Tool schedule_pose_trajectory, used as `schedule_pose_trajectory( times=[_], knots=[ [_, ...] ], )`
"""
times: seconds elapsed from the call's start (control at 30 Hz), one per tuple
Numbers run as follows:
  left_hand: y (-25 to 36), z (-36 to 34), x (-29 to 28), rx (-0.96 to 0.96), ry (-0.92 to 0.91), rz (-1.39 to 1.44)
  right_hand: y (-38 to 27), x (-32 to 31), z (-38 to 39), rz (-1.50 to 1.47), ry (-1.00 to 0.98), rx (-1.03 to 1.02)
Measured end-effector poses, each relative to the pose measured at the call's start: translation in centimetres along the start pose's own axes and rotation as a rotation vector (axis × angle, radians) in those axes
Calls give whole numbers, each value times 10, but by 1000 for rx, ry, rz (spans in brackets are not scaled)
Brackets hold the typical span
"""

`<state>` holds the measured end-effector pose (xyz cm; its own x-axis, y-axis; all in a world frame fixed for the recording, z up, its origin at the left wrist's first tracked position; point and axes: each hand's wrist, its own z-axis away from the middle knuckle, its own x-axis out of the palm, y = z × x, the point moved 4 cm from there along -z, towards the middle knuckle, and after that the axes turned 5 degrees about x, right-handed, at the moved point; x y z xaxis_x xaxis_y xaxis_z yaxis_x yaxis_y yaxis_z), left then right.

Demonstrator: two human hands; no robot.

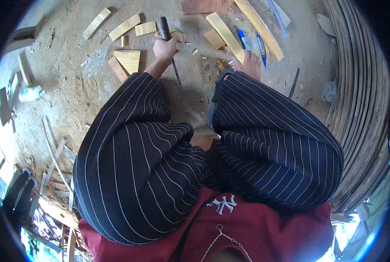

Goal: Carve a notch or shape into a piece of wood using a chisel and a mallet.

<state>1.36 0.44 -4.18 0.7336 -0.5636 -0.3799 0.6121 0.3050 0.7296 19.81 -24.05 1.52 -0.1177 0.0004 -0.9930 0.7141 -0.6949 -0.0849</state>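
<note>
My left hand (164,48) is wrapped round a dark cylindrical tool (163,29), whose thick end sticks out beyond the fingers. A thin dark rod (176,72) shows below the same hand; I cannot tell whether it belongs to the tool. Past the right knee, my right hand (251,66) is closed at the near end of a pale wooden strip (225,36), its thumb side partly hidden. Beside that strip lie a smaller wooden block (214,39) and two blue pens (244,40). Wood chips (223,65) are scattered between the hands. Both forearms are largely covered by my striped trouser legs.
Several cut wooden pieces (124,27) lie at the far left, with a wedge-shaped piece (128,60) nearer. A long plank (260,28) lies at the far right. Stacked boards (360,96) line the right side. A plastic bottle (31,94) and a dark stick (294,83) lie on the floor.
</note>
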Motion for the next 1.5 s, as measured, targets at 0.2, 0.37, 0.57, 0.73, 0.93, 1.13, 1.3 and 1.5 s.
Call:
schedule_pose_trajectory(
  times=[0.2,0.37,0.57,0.73,0.93,1.13,1.3,1.5],
  knots=[
    [-10,7,-6,33,-384,-30,11,9,0,-37,-71,32],
    [21,15,-29,130,-248,-196,15,10,-1,-58,-38,27],
    [48,1,-31,362,-254,-272,11,10,-8,-85,-10,-41],
    [77,15,-21,482,-265,-231,16,11,2,-136,-77,55],
    [74,6,-19,1418,-302,-735,-1,-16,14,-297,-235,188],
    [50,4,-10,1265,-347,-837,5,-17,21,-333,-206,131],
    [46,18,-4,1177,-224,-822,10,-26,22,-345,-177,153],
    [52,5,-26,1125,-144,-646,-4,-33,18,-393,-145,118]
  ],
)
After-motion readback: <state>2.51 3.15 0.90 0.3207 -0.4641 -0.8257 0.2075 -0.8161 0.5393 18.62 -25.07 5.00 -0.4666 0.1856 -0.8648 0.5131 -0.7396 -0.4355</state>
